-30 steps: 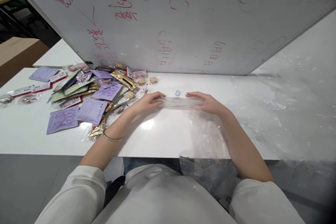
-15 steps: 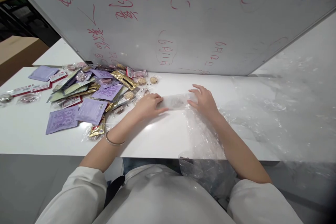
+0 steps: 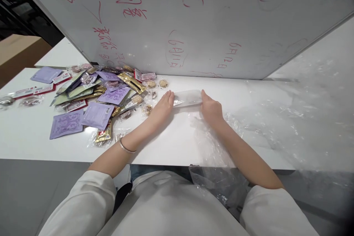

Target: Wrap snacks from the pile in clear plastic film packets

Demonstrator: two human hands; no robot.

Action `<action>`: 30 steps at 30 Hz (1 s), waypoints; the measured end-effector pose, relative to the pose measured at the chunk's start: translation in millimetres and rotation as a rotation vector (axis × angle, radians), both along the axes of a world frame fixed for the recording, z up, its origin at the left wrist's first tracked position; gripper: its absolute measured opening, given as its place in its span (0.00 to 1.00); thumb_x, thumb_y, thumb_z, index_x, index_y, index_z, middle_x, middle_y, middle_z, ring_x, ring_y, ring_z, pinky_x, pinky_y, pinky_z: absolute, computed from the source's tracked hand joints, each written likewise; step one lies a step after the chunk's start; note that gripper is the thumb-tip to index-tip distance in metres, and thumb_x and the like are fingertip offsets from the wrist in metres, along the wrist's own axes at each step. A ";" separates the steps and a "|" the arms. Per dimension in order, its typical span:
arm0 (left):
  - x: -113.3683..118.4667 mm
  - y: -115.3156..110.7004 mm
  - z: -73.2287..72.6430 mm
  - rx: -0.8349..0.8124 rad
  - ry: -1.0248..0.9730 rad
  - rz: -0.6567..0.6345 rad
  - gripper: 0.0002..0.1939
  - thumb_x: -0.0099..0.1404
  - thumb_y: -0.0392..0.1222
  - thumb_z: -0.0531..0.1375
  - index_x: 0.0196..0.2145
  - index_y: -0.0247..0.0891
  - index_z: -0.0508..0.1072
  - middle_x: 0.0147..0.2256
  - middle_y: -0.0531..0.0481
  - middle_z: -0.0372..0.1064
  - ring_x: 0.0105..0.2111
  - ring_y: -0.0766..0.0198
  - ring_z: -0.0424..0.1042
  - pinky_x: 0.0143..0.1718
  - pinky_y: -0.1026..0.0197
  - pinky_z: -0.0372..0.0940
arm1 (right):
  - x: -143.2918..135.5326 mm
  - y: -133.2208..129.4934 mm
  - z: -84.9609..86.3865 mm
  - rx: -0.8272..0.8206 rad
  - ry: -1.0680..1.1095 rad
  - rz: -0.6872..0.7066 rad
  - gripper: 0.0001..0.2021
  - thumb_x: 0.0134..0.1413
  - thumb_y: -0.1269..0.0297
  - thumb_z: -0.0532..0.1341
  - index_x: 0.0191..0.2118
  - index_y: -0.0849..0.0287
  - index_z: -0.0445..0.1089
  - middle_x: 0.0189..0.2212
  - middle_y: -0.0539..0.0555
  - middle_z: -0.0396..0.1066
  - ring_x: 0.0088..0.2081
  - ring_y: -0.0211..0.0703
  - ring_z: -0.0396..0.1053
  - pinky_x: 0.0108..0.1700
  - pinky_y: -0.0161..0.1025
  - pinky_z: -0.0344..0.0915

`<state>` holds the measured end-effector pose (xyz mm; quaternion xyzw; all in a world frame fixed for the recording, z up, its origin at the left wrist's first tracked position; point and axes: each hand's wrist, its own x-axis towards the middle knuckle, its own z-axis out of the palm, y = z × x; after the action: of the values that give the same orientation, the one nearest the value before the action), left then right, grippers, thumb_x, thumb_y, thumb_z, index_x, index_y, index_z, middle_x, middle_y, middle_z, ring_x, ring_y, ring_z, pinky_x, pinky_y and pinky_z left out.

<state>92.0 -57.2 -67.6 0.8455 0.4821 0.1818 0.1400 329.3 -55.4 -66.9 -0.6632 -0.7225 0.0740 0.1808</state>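
A flat, translucent plastic packet (image 3: 188,98) lies between my hands, slightly raised over the white table (image 3: 171,147); what is inside it cannot be made out. My left hand (image 3: 165,105) grips its left end with the fingers pressed together. At the right end, my right hand (image 3: 211,108) is closed on the packet, its fingers curled. Crumpled clear plastic film (image 3: 210,140) spreads below my right wrist and hangs over the table's front edge.
A heap of purple sachets (image 3: 98,115), gold packets (image 3: 132,83) and wrapped cookies (image 3: 163,83) covers the table's left side. A whiteboard (image 3: 204,22) with red writing stands behind. More clear film (image 3: 312,118) fills the right. A cardboard box (image 3: 22,57) sits far left.
The packet has shifted slightly away from me and been lifted a little. My left fingers have straightened against its end, and my right fingers have closed from a spread pose.
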 end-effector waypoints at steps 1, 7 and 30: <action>1.6 -0.7 1.4 -0.009 -0.053 0.018 0.36 0.65 0.25 0.43 0.70 0.33 0.45 0.69 0.35 0.47 0.70 0.53 0.46 0.69 0.44 0.49 | 0.1 -2.0 4.0 -0.011 0.090 -0.029 0.34 0.56 0.71 0.49 0.70 0.61 0.53 0.46 0.64 0.76 0.42 0.59 0.75 0.44 0.54 0.72; 6.5 -7.5 8.5 -0.032 -0.248 0.108 0.36 0.67 0.27 0.43 0.71 0.38 0.42 0.70 0.41 0.47 0.69 0.55 0.49 0.69 0.45 0.50 | -12.0 -18.2 26.8 -0.051 0.560 0.024 0.38 0.59 0.68 0.46 0.74 0.50 0.36 0.55 0.57 0.71 0.44 0.51 0.74 0.47 0.51 0.72; 3.5 -10.4 14.9 -0.032 -0.894 -0.210 0.45 0.60 0.61 0.65 0.66 0.43 0.51 0.64 0.38 0.53 0.65 0.46 0.55 0.66 0.48 0.53 | -74.7 -31.5 47.9 -0.424 1.773 0.070 0.17 0.52 0.51 0.69 0.43 0.55 0.76 0.45 0.52 0.78 0.50 0.46 0.73 0.53 0.40 0.69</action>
<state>95.6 -67.6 -52.8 0.7261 0.2888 0.5062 0.3649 254.7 -86.9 -19.1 -0.3603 -0.3096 0.6935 0.5417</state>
